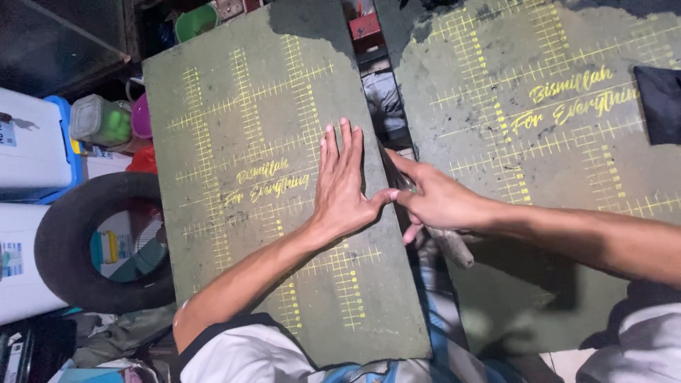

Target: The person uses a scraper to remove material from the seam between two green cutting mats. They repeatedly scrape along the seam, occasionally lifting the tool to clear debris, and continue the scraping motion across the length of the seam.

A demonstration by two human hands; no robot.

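My left hand [340, 186] lies flat, fingers spread, on a green board [234, 106] marked with yellow ruler lines, near the board's right edge. My right hand [434, 202] is closed around a tool with a pale worn handle [455, 250]. Its thin dark blade [389, 164] runs along that right edge, in the gap between this board and a second green board [496, 85] on the right. The thumb of my left hand touches the fingertips of my right hand. Most of the blade is hidden by my right hand.
A black tyre [64, 241] lies at the left beside white and blue boxes [28, 142] and a clear jar [99, 120]. A green tub [195, 21] sits at the top. A dark cloth [660, 103] rests on the right board's far edge.
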